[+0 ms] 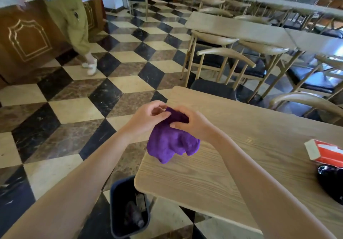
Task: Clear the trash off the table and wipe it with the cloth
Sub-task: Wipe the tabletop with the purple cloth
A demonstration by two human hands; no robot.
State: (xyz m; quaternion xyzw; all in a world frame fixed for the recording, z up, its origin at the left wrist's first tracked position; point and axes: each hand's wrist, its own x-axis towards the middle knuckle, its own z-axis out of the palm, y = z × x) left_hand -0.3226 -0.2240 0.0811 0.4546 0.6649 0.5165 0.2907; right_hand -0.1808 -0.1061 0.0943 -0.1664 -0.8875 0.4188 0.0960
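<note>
Both hands, left (148, 115) and right (193, 125), pinch the top of the cloth (171, 142); it hangs limp, light and soft, so best bunched into a pad for wiping the table (241, 146).

Checkered marble floor (118, 83) in black, cream and brown; rows of pale wooden tables (239, 28) with dark-cushioned chairs (222, 53).
</note>
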